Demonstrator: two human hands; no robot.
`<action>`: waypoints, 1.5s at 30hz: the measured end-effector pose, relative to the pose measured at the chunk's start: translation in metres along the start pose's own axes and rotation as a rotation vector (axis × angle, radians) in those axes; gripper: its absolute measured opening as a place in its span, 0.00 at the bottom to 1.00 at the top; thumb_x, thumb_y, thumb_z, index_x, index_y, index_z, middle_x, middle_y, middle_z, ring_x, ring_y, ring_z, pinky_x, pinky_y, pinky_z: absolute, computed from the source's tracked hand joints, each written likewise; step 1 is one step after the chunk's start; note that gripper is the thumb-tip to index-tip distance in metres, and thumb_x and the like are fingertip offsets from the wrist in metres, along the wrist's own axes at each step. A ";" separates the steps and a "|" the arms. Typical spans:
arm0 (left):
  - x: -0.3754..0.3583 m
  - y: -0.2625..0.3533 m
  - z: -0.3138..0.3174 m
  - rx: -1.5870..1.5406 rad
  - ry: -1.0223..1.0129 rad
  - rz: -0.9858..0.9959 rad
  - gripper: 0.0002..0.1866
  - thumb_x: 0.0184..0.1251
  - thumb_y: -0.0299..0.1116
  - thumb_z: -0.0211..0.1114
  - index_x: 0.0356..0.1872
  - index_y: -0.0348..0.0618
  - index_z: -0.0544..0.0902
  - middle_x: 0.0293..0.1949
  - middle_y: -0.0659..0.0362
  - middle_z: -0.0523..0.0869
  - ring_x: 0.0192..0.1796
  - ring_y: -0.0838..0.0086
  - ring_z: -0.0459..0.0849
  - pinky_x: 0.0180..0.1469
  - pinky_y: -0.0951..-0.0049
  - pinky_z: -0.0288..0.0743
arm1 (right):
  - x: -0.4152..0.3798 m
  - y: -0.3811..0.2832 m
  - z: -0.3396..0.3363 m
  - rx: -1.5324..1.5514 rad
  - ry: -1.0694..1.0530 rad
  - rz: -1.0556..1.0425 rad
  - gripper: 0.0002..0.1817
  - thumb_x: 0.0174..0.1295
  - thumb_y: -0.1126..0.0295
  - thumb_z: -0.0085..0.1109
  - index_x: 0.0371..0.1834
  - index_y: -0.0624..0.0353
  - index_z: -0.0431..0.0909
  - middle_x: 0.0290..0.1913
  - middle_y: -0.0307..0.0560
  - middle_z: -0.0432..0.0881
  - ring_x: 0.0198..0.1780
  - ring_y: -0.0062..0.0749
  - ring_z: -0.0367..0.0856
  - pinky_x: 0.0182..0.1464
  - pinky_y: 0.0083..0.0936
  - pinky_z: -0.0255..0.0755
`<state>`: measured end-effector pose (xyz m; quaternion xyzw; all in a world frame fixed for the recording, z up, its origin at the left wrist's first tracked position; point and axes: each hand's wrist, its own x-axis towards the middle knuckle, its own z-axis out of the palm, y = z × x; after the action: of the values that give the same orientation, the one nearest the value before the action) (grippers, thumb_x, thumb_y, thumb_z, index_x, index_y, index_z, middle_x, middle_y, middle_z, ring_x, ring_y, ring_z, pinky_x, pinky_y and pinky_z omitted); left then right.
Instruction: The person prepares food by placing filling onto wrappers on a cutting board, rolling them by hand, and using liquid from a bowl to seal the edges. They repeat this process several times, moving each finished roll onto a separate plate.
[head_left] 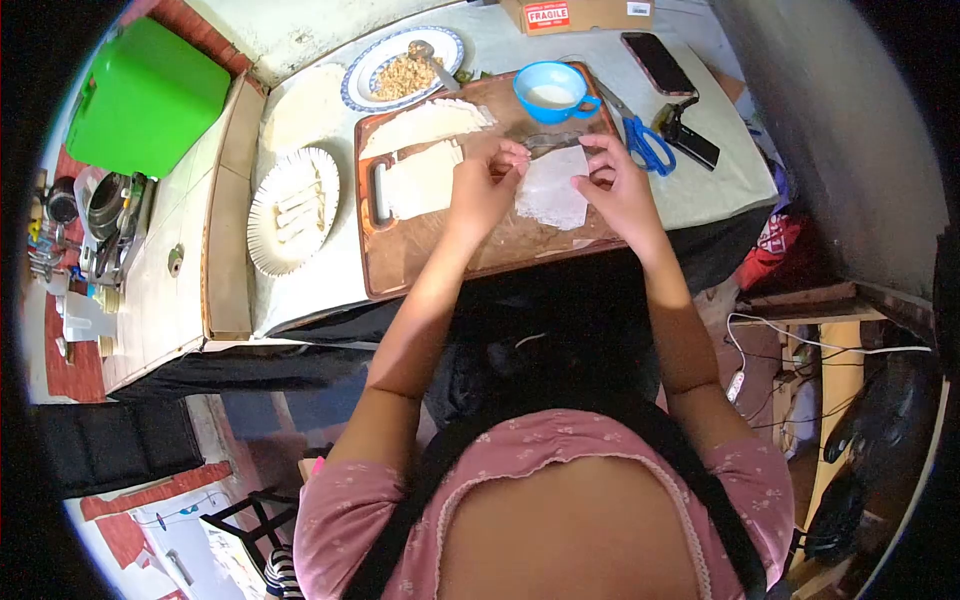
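Observation:
A thin white wrapper sheet (552, 190) lies on the brown wooden board (430, 245). My left hand (487, 180) is at its upper left, thumb and fingers pinched at the edge. On the opposite side, my right hand (618, 180) has its thumb and fingers curled at the upper right corner. Just above the sheet is a dark, see-through strip (553, 141) between the hands. More pale wrapper pieces (423, 180) rest on the board's left half. Behind the hands stands a blue cup (550, 90) with whitish liquid in it.
Left of the board, a paper plate (293, 212) holds several white rolls. A patterned plate (402, 70) has crumbly filling and a spoon. Blue-handled scissors (650, 148), a black strapped object (688, 138) and a phone (659, 63) lie right. A cardboard box (590, 15) stands behind.

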<state>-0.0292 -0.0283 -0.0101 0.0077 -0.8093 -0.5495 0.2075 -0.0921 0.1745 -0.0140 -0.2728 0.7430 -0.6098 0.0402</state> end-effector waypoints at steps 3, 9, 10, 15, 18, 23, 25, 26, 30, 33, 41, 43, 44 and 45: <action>0.001 -0.002 0.000 0.066 0.010 -0.024 0.10 0.65 0.22 0.69 0.46 0.38 0.83 0.38 0.59 0.89 0.38 0.80 0.85 0.41 0.78 0.79 | 0.001 0.003 -0.002 -0.068 0.004 -0.004 0.29 0.58 0.76 0.70 0.63 0.58 0.70 0.39 0.46 0.82 0.36 0.26 0.84 0.39 0.24 0.79; 0.012 0.009 -0.007 0.057 -0.036 -0.114 0.10 0.60 0.16 0.66 0.42 0.36 0.84 0.32 0.55 0.88 0.33 0.74 0.87 0.38 0.74 0.80 | 0.008 -0.001 -0.013 0.065 -0.072 0.175 0.30 0.56 0.74 0.72 0.63 0.57 0.72 0.40 0.48 0.81 0.33 0.25 0.82 0.31 0.23 0.79; 0.013 0.009 -0.008 0.108 -0.047 -0.050 0.10 0.59 0.16 0.66 0.42 0.36 0.84 0.31 0.55 0.88 0.33 0.73 0.87 0.37 0.73 0.80 | 0.010 -0.001 -0.015 0.076 -0.092 0.191 0.29 0.56 0.74 0.72 0.62 0.57 0.73 0.41 0.48 0.81 0.32 0.25 0.82 0.29 0.23 0.79; 0.017 0.009 -0.014 0.289 -0.091 0.055 0.10 0.58 0.18 0.68 0.42 0.38 0.85 0.33 0.56 0.89 0.34 0.74 0.86 0.39 0.74 0.79 | 0.008 -0.006 -0.010 -0.278 -0.070 -0.038 0.26 0.53 0.75 0.72 0.57 0.58 0.76 0.42 0.51 0.81 0.31 0.28 0.82 0.34 0.25 0.78; 0.033 0.004 -0.042 0.422 -0.075 0.113 0.09 0.59 0.20 0.68 0.41 0.39 0.86 0.33 0.56 0.89 0.35 0.72 0.87 0.40 0.72 0.80 | 0.004 -0.009 -0.004 -0.329 -0.028 -0.069 0.24 0.53 0.75 0.71 0.55 0.58 0.77 0.42 0.51 0.79 0.31 0.32 0.80 0.37 0.27 0.77; 0.068 -0.020 -0.112 0.602 0.072 0.064 0.10 0.61 0.30 0.70 0.43 0.43 0.89 0.38 0.48 0.90 0.41 0.60 0.90 0.45 0.64 0.81 | -0.003 -0.016 -0.003 -0.374 0.078 -0.178 0.20 0.56 0.74 0.68 0.53 0.57 0.79 0.41 0.47 0.77 0.29 0.30 0.75 0.34 0.28 0.73; 0.060 -0.016 -0.107 0.725 -0.032 0.178 0.12 0.61 0.36 0.71 0.44 0.45 0.89 0.37 0.48 0.90 0.40 0.58 0.90 0.46 0.63 0.81 | -0.003 -0.012 -0.002 -0.315 0.141 -0.254 0.17 0.58 0.74 0.67 0.51 0.57 0.80 0.40 0.46 0.77 0.28 0.29 0.73 0.33 0.26 0.71; 0.058 -0.015 -0.104 0.784 -0.086 0.236 0.13 0.61 0.39 0.72 0.44 0.46 0.89 0.37 0.48 0.90 0.40 0.56 0.89 0.46 0.62 0.81 | -0.004 -0.011 -0.002 -0.286 0.156 -0.230 0.16 0.59 0.75 0.66 0.51 0.57 0.81 0.40 0.45 0.77 0.28 0.28 0.73 0.33 0.25 0.70; 0.059 -0.046 -0.099 0.846 -0.052 0.328 0.14 0.60 0.47 0.71 0.44 0.55 0.91 0.37 0.54 0.90 0.37 0.56 0.87 0.41 0.60 0.80 | -0.013 -0.016 -0.006 -0.242 0.181 -0.167 0.12 0.62 0.75 0.64 0.48 0.57 0.82 0.40 0.43 0.78 0.30 0.26 0.74 0.33 0.22 0.68; 0.058 -0.045 -0.098 0.927 -0.049 0.328 0.12 0.64 0.45 0.68 0.43 0.58 0.91 0.34 0.55 0.89 0.36 0.58 0.88 0.39 0.59 0.80 | -0.013 -0.012 -0.011 -0.254 0.178 -0.170 0.10 0.62 0.76 0.63 0.47 0.57 0.82 0.39 0.43 0.78 0.32 0.26 0.74 0.33 0.22 0.68; 0.058 -0.045 -0.103 0.817 0.154 0.283 0.10 0.69 0.38 0.65 0.42 0.45 0.88 0.38 0.50 0.89 0.37 0.53 0.88 0.42 0.57 0.79 | -0.010 -0.009 -0.006 -0.146 0.087 -0.184 0.10 0.64 0.75 0.63 0.47 0.61 0.82 0.42 0.43 0.81 0.39 0.27 0.78 0.40 0.21 0.72; 0.052 -0.024 -0.097 0.799 0.364 0.331 0.08 0.68 0.36 0.66 0.41 0.44 0.85 0.36 0.50 0.89 0.35 0.53 0.87 0.39 0.57 0.79 | -0.004 -0.006 0.005 -0.033 0.046 -0.210 0.11 0.65 0.73 0.63 0.49 0.61 0.81 0.44 0.43 0.83 0.41 0.27 0.79 0.44 0.20 0.72; 0.046 -0.011 -0.094 0.833 0.357 0.414 0.07 0.67 0.34 0.67 0.41 0.45 0.84 0.34 0.51 0.88 0.35 0.54 0.87 0.38 0.58 0.79 | -0.005 -0.010 0.009 0.095 -0.009 -0.113 0.12 0.66 0.71 0.63 0.51 0.62 0.79 0.45 0.44 0.83 0.43 0.27 0.80 0.45 0.21 0.73; 0.037 0.004 -0.089 0.867 0.348 0.497 0.07 0.65 0.33 0.67 0.42 0.45 0.82 0.33 0.51 0.88 0.34 0.55 0.87 0.36 0.58 0.79 | -0.004 -0.024 0.013 0.224 -0.063 -0.015 0.14 0.68 0.70 0.62 0.54 0.62 0.78 0.45 0.44 0.83 0.44 0.27 0.81 0.47 0.21 0.74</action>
<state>-0.0313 -0.1141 0.0331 -0.0083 -0.8932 -0.0892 0.4406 -0.0753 0.1625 0.0036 -0.2911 0.6666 -0.6803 0.0893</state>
